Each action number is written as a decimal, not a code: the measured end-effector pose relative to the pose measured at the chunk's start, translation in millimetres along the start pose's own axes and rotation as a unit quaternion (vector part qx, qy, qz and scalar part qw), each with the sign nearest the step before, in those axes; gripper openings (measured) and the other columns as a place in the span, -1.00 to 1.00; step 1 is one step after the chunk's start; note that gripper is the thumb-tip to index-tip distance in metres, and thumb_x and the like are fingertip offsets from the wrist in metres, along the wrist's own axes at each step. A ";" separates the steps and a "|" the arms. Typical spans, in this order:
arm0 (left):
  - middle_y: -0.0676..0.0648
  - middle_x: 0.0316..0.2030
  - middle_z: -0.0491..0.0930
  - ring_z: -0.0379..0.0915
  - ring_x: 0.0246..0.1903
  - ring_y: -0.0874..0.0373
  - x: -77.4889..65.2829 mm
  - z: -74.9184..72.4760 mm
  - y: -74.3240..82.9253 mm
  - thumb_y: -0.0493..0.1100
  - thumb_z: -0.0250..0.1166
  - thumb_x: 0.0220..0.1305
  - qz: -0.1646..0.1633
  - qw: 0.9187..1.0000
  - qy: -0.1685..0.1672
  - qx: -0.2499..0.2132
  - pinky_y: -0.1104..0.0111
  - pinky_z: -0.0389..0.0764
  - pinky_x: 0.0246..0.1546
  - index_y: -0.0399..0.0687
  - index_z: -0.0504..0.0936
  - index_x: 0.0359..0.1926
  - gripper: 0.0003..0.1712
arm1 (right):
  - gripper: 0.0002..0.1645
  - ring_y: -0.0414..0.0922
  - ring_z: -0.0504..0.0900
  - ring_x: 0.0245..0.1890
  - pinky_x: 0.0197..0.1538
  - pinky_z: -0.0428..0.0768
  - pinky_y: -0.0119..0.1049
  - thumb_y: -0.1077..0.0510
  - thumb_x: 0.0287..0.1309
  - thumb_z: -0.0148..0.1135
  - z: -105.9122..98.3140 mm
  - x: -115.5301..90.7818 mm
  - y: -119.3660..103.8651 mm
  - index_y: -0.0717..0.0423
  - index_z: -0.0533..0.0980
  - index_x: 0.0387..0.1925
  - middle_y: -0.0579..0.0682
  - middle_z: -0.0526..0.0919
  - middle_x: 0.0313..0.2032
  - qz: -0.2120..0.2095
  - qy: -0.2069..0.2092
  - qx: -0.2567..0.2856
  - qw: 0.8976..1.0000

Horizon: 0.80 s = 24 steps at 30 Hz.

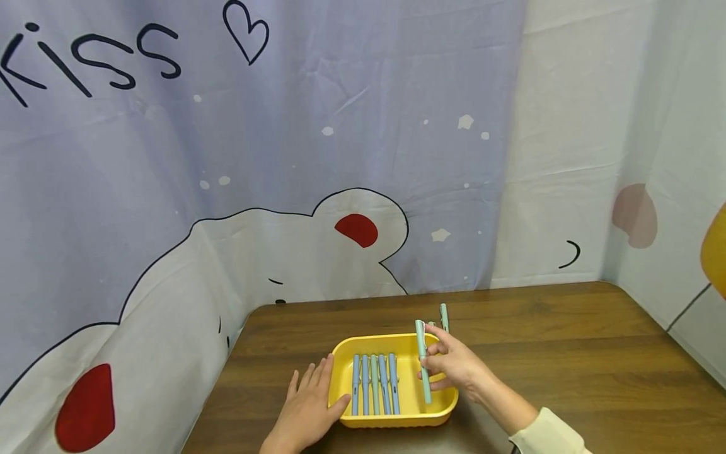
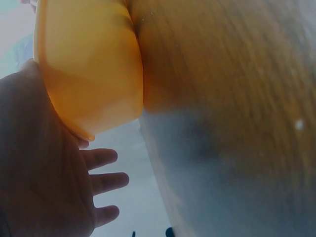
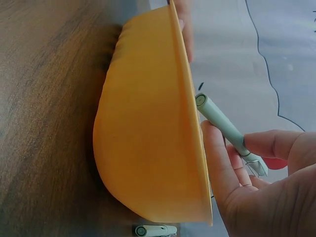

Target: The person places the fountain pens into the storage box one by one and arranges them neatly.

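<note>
My right hand (image 1: 456, 364) pinches a pale green capped pen (image 1: 423, 362) between thumb and fingers. The pen stands nearly upright in the head view, over the right part of a yellow basket (image 1: 416, 420). Inside the basket's left half lie several pens (image 1: 374, 384) side by side, blue ones with a green one among them. My left hand (image 1: 309, 403) rests against the basket's left rim, its fingers extended. In the right wrist view, the held pen (image 3: 224, 126) slants beside the rim, thumb pressed on it.
Another pale green pen (image 1: 444, 317) lies on the wooden table (image 1: 556, 353) behind the basket, with part of something similar next to it, mostly hidden by my right hand. A printed curtain (image 1: 340, 126) hangs along the table's far edge.
</note>
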<state>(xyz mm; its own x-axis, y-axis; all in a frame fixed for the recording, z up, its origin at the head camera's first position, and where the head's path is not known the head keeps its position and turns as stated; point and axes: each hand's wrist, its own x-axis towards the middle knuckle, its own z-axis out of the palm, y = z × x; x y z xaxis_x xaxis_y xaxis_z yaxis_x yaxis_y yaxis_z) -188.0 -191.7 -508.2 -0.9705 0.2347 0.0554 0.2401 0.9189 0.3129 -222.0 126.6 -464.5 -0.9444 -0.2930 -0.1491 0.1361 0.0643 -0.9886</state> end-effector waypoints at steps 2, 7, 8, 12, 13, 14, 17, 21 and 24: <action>-0.27 0.50 0.20 0.10 0.46 -0.32 -0.3 -0.2 0.3 0.35 0.10 0.43 0.000 1.000 0.000 -0.001 -0.36 -0.08 0.41 -0.16 0.04 0.60 -0.01 | -0.06 0.10 0.73 -0.21 -0.32 0.73 -0.05 0.40 0.24 0.17 1.0 0.6 1.1 0.09 0.03 0.58 0.12 0.49 -0.16 0.003 0.002 0.000 1.000; -0.27 0.49 0.22 0.11 0.45 -0.33 -0.7 -0.7 1.4 0.34 0.11 0.43 -0.005 1.000 -0.002 -0.006 -0.35 -0.07 0.41 -0.15 0.06 0.59 -0.02 | -0.06 0.09 0.71 -0.22 -0.35 0.72 -0.07 0.43 0.22 0.17 4.0 2.2 2.9 0.11 0.07 0.56 0.10 0.46 -0.19 0.012 0.010 -0.003 1.000; -0.27 0.49 0.22 0.11 0.45 -0.33 -0.6 -0.8 1.5 0.34 0.11 0.43 -0.006 1.000 -0.002 -0.006 -0.35 -0.07 0.41 -0.14 0.07 0.59 -0.02 | -0.07 0.09 0.71 -0.23 -0.35 0.72 -0.07 0.43 0.22 0.17 4.8 2.5 3.2 0.11 0.07 0.56 0.10 0.46 -0.20 0.013 0.010 -0.004 1.000; -0.27 0.48 0.23 0.12 0.45 -0.34 0.0 -0.8 1.9 0.34 0.12 0.42 -0.006 1.000 -0.002 -0.006 -0.36 -0.07 0.40 -0.14 0.07 0.59 -0.02 | -0.07 0.11 0.70 -0.23 -0.37 0.71 -0.09 0.43 0.23 0.16 7.6 2.9 3.4 0.14 0.06 0.56 0.12 0.46 -0.19 0.012 0.010 -0.014 1.000; -0.27 0.49 0.23 0.12 0.45 -0.34 0.1 -0.8 1.9 0.34 0.12 0.42 -0.006 1.000 -0.002 -0.005 -0.36 -0.07 0.40 -0.14 0.07 0.59 -0.02 | -0.08 0.11 0.70 -0.23 -0.37 0.71 -0.08 0.43 0.23 0.16 8.3 3.0 3.3 0.14 0.06 0.56 0.13 0.46 -0.19 0.012 0.011 -0.017 1.000; -0.27 0.49 0.23 0.12 0.45 -0.34 0.2 -0.7 1.9 0.34 0.12 0.42 -0.005 1.000 -0.001 -0.005 -0.36 -0.07 0.40 -0.14 0.07 0.59 -0.02 | -0.08 0.12 0.70 -0.23 -0.37 0.72 -0.08 0.44 0.23 0.16 9.1 3.0 3.0 0.15 0.06 0.56 0.13 0.47 -0.20 0.011 0.012 -0.019 1.000; -0.27 0.49 0.22 0.12 0.45 -0.33 0.1 -0.4 1.6 0.34 0.11 0.43 -0.005 1.000 0.000 -0.004 -0.35 -0.07 0.41 -0.14 0.07 0.59 -0.02 | -0.08 0.12 0.69 -0.24 -0.36 0.72 -0.06 0.45 0.22 0.14 11.4 4.0 2.8 0.15 0.07 0.56 0.15 0.48 -0.19 0.012 0.013 -0.023 1.000; -0.27 0.49 0.23 0.12 0.45 -0.33 0.0 -0.8 1.5 0.34 0.11 0.43 -0.005 1.000 0.000 -0.003 -0.35 -0.07 0.41 -0.14 0.06 0.59 -0.02 | -0.08 0.13 0.69 -0.23 -0.35 0.74 -0.04 0.45 0.22 0.15 14.1 5.9 3.0 0.15 0.07 0.56 0.17 0.48 -0.17 0.013 0.012 -0.024 1.000; -0.27 0.49 0.23 0.12 0.45 -0.33 -0.1 -1.5 1.5 0.35 0.10 0.43 -0.004 1.000 0.000 0.000 -0.35 -0.06 0.41 -0.14 0.06 0.59 -0.02 | -0.07 0.13 0.68 -0.23 -0.35 0.74 -0.05 0.45 0.21 0.16 16.3 7.2 3.7 0.19 0.05 0.56 0.19 0.48 -0.17 0.015 0.010 -0.027 0.999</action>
<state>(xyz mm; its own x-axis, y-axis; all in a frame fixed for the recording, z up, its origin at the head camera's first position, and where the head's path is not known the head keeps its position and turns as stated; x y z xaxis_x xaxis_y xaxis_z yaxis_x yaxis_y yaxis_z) -187.6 -190.8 -506.4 -0.9722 0.2281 0.0525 0.2329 0.9207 0.3133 -223.4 109.1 -469.5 -0.9460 -0.2713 -0.1777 0.1488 0.1239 -0.9811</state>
